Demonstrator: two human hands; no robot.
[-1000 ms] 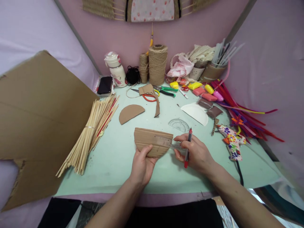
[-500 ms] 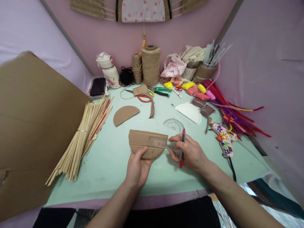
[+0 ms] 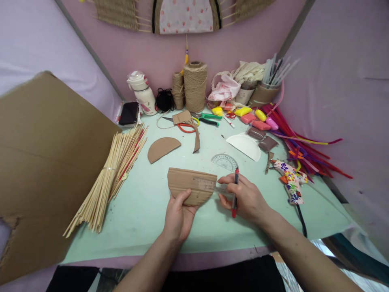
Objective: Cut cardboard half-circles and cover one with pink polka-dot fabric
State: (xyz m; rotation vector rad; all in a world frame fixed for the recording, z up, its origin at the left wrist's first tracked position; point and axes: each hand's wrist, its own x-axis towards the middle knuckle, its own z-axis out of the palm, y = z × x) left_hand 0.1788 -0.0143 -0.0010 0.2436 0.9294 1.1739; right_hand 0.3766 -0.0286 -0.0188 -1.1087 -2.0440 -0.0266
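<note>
My left hand (image 3: 181, 215) grips a half-round cardboard piece (image 3: 182, 180) from below, thumb on its face. A clear ruler (image 3: 203, 183) lies across the right part of that face. Its far end reaches to the fingers of my right hand (image 3: 243, 196), which pinch it. Tucked in the same hand, a red-capped marker (image 3: 235, 192) stands nearly upright. On the table beyond are a second cardboard half-circle (image 3: 164, 149), a clear protractor (image 3: 225, 161) and a white half-round piece (image 3: 244, 146).
Bundled wooden sticks (image 3: 106, 174) lie at left beside a large cardboard sheet (image 3: 54, 154). Scissors (image 3: 186, 128), pliers (image 3: 209, 117) and twine spools (image 3: 195, 87) are at the back. A flowered glue gun (image 3: 290, 180) and pipe cleaners (image 3: 306, 150) lie at right.
The whole view has shifted slightly, so everything appears a little lower and to the right. Both hands keep their hold on the cardboard, ruler and marker.
</note>
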